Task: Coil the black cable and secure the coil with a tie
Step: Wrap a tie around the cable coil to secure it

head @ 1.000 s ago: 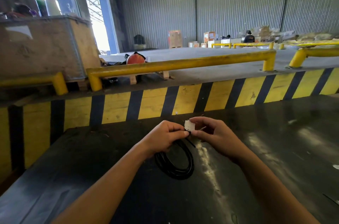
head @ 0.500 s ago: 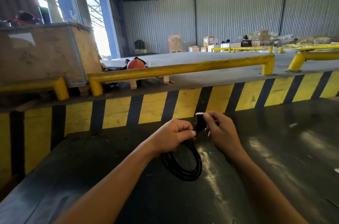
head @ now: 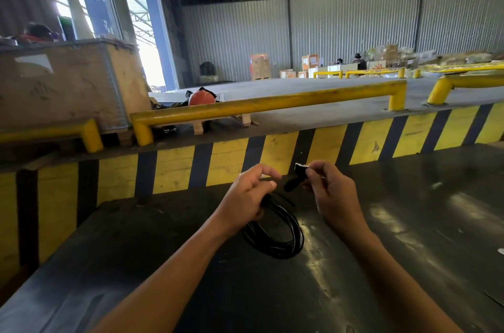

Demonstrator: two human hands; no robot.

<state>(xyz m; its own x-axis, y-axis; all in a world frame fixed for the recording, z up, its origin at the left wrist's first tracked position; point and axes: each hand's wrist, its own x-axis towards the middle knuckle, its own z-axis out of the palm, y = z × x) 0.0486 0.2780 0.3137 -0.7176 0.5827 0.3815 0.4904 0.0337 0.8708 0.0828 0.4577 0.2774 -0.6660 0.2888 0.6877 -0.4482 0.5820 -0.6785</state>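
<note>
Seen from a head-worn camera, two bare forearms reach out over a dark, glossy table (head: 409, 223) in a large warehouse. The left hand (head: 246, 197) is closed around the top of a black cable (head: 275, 237), already wound into a neat round coil of several loops; the lower part of the coil hangs down to the table between the two arms. The index finger and thumb of that hand are curled loosely above the bundle. Just to the right, the right hand (head: 331, 191) pinches a short black tie (head: 296, 177) with a pale tip, holding it up beside the coil. The tie does not appear to be wrapped around the cable. Judging by this, the coiling is finished; what seems to remain is wrapping and fastening the tie around the bundle. A yellow-and-black striped barrier (head: 272, 158) stands at the far edge.
</note>
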